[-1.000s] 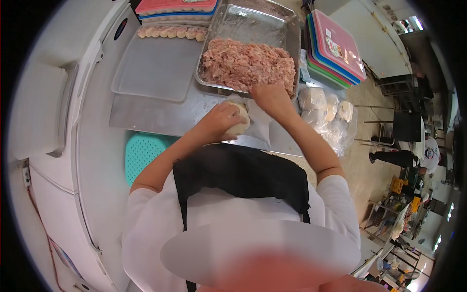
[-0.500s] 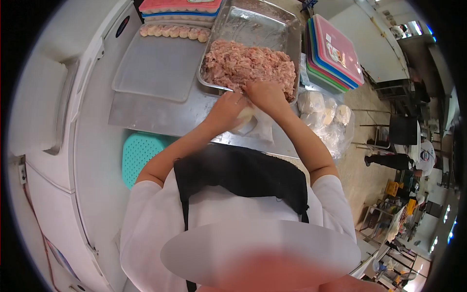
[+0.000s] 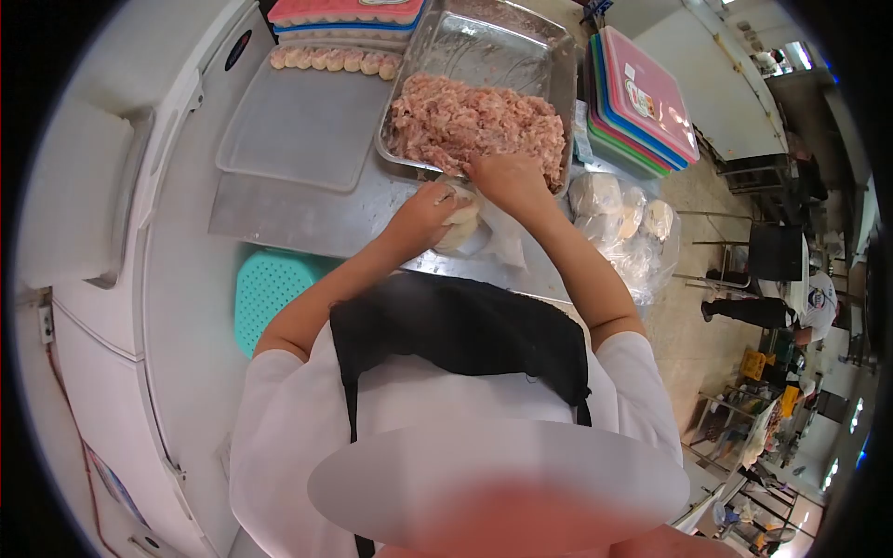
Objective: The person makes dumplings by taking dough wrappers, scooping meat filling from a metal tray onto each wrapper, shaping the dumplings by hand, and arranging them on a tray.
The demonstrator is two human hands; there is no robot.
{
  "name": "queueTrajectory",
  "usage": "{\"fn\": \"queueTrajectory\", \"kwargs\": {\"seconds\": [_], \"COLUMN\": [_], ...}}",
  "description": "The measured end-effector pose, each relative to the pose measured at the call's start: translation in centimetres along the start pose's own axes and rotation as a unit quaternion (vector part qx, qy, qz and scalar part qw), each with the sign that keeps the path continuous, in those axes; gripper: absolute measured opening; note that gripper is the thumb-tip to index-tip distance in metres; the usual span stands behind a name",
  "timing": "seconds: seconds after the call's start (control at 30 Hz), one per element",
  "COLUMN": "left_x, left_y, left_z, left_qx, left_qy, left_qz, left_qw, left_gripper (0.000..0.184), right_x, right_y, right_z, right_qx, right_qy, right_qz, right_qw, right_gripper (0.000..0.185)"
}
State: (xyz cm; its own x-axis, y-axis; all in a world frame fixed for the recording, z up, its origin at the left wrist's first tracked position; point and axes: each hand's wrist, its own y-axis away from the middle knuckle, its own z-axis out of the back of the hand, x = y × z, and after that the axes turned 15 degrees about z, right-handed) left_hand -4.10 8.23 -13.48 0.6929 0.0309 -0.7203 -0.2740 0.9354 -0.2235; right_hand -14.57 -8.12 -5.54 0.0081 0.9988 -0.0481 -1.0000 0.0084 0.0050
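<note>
My left hand point(image 3: 430, 213) is curled at a stack of round pale dough wrappers point(image 3: 458, 232), gripping its upper edge. The stack rests on white wrapping point(image 3: 505, 244) near the counter's front. My right hand point(image 3: 507, 182) is at the near rim of a metal tray point(image 3: 383, 139), beside pink ground meat point(image 3: 474, 121). Its fingers are bent and mostly hidden, so what they hold cannot be made out. Left of the tray, a translucent lid or tray point(image 3: 293, 130) bears a row of several small filled dumplings point(image 3: 333, 60) along its far edge.
Stacked colored trays point(image 3: 646, 98) stand right of the metal tray, with bagged wrappers point(image 3: 619, 223) below them. More stacked trays point(image 3: 346, 13) are at the back left. A turquoise perforated basket point(image 3: 274, 298) sits below the counter point(image 3: 279, 219). Another person point(image 3: 819, 302) is far right.
My left hand has moved up and right, close to my right hand, then drawn slightly back toward the stack. My right hand has shifted slightly left along the tray's rim.
</note>
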Motion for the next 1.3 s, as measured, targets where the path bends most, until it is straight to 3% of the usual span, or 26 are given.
{"fn": "queueTrajectory", "kwargs": {"seconds": [0.1, 0.2, 0.27, 0.3, 0.4, 0.43, 0.47, 0.5, 0.6, 0.67, 0.73, 0.83, 0.93, 1.03, 1.1, 1.13, 1.23, 1.3], "left_x": [-1.4, -1.4, 1.9, 2.6, 4.0, 4.2, 4.5, 5.2, 6.7, 6.4, 4.1, -0.5, -4.8, -7.5, -7.7, -7.6, -5.6, -5.6], "left_y": [0.0, 0.8, 1.9, 2.2, 2.9, 2.9, 2.9, 3.0, 4.0, 4.3, 3.5, 0.6, -2.8, -5.4, -6.5, -7.1, -8.6, -8.4], "left_z": [0.8, 1.0, 0.6, 1.5, 3.8, 3.9, 4.2, 4.2, 3.8, 4.4, 5.8, 6.3, 5.1, 5.3, 5.7, 5.8, 4.5, 4.1], "left_qx": [-0.005, -0.056, -0.114, -0.092, -0.037, -0.028, -0.021, -0.025, -0.020, -0.002, 0.048, 0.129, 0.164, 0.140, 0.189, 0.211, 0.176, 0.224], "left_qy": [-0.030, -0.039, 0.004, 0.045, 0.135, 0.147, 0.157, 0.206, 0.402, 0.582, 0.622, 0.675, 0.726, 0.763, 0.786, 0.796, 0.775, 0.789], "left_qz": [0.005, 0.048, 0.093, 0.133, 0.231, 0.249, 0.265, 0.287, 0.338, 0.346, 0.334, 0.285, 0.225, 0.190, 0.214, 0.226, 0.285, 0.260], "left_qw": [1.000, 0.997, 0.989, 0.986, 0.963, 0.957, 0.951, 0.935, 0.851, 0.736, 0.707, 0.668, 0.629, 0.602, 0.548, 0.520, 0.536, 0.509], "left_gripper": [0.053, 0.050, 0.048, 0.045, 0.038, 0.036, 0.035, 0.036, 0.040, 0.044, 0.047, 0.050, 0.051, 0.055, 0.071, 0.079, 0.092, 0.096], "right_x": [-1.0, -1.8, -2.5, -2.6, -1.1, 0.6, 2.1, 3.0, 2.6, 1.8, 1.9, 4.2, 2.1, -2.4, -0.3, 1.5, 7.4, 2.4], "right_y": [0.6, 1.1, 1.6, 1.7, 2.5, 2.7, 3.1, 3.6, 6.2, 8.1, 8.5, 5.9, 3.7, 2.4, 1.5, 0.7, 0.2, 0.4], "right_z": [-0.5, 0.3, 3.3, 4.2, 1.9, 1.4, -0.4, -2.7, -7.2, -7.1, -5.0, 1.4, 1.8, 2.5, 3.7, 4.4, 5.4, 2.5], "right_qx": [-0.032, -0.038, -0.078, -0.100, -0.096, -0.054, -0.078, -0.104, -0.179, -0.142, -0.121, -0.254, -0.235, -0.290, -0.299, -0.286, -0.340, -0.325], "right_qy": [-0.109, -0.065, -0.080, -0.087, -0.336, -0.420, -0.410, -0.399, -0.450, -0.408, -0.362, -0.529, -0.563, -0.519, -0.193, -0.020, -0.086, -0.168], "right_qz": [-0.038, -0.062, -0.012, 0.013, 0.096, 0.071, 0.062, 0.054, -0.113, -0.110, -0.103, -0.132, -0.121, -0.114, -0.115, -0.110, 0.091, 0.008], "right_qw": [0.993, 0.995, 0.994, 0.991, 0.932, 0.903, 0.906, 0.909, 0.867, 0.895, 0.919, 0.799, 0.783, 0.796, 0.927, 0.952, 0.932, 0.931], "right_gripper": [0.020, 0.020, 0.021, 0.023, 0.021, 0.022, 0.021, 0.019, 0.019, 0.019, 0.025, 0.030, 0.039, 0.039, 0.039, 0.039, 0.037, 0.037]}}
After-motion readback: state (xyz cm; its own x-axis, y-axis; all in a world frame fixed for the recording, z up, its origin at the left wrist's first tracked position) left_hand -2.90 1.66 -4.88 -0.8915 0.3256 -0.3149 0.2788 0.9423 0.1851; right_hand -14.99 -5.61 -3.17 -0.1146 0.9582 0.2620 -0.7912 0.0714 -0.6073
